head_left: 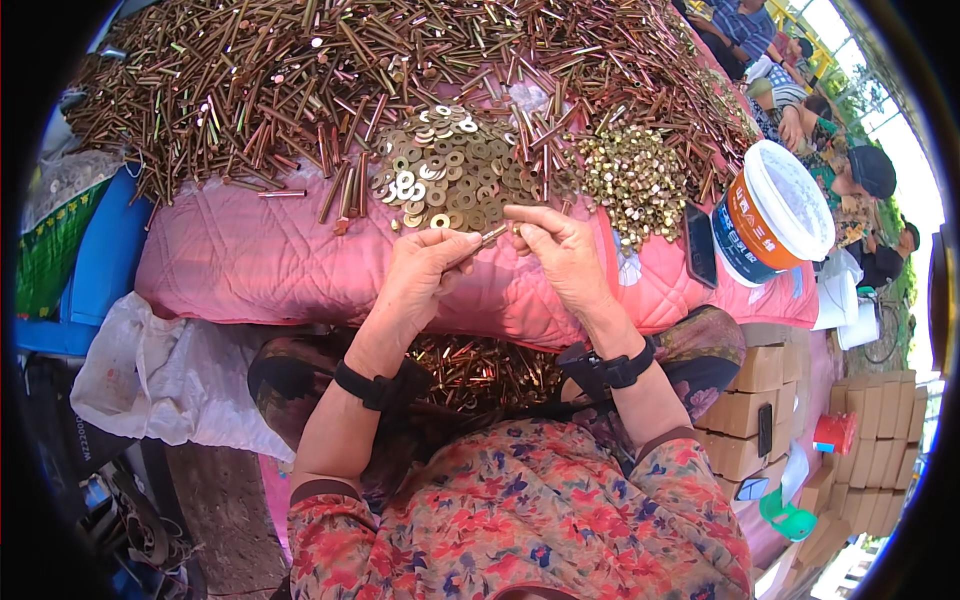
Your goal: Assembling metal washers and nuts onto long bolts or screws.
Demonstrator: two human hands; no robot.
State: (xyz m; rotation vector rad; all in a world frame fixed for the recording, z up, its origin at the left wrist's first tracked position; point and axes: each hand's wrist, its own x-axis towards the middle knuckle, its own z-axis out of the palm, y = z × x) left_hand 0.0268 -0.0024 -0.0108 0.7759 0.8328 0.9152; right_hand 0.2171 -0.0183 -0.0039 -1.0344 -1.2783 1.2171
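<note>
My left hand [420,270] pinches a short metal bolt [494,236] between thumb and fingertips, its end pointing right. Facing it, my right hand [568,258] has thumb and forefinger closed on a small brassy piece that looks like a nut [517,229], close to the bolt's end. Whether the two pieces touch I cannot tell. Just beyond my hands lies a heap of flat round washers [455,175]. To the right of it is a pile of small gold-coloured nuts [632,178]. Behind both spreads a large mass of long coppery bolts [270,85].
A pink quilted cloth [250,250] covers the work surface. On its right stand a phone [700,245] and a white bucket [770,215]. More bolts [480,370] lie below the edge, between my legs. Cardboard boxes [745,410] are stacked at right; other people [850,190] sit beyond.
</note>
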